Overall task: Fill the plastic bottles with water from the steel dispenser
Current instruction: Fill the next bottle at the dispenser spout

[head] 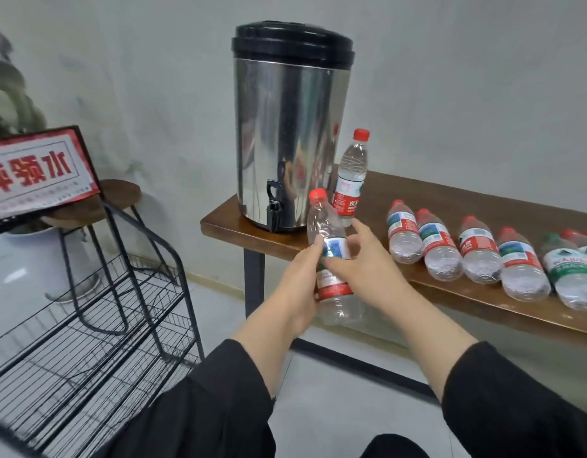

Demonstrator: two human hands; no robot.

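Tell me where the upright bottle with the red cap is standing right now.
In the head view, the upright bottle stands on the wooden table, just right of the steel dispenser and behind the bottle in the hands.

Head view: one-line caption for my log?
Both hands hold a capped clear plastic bottle before the steel dispenser's black tap.
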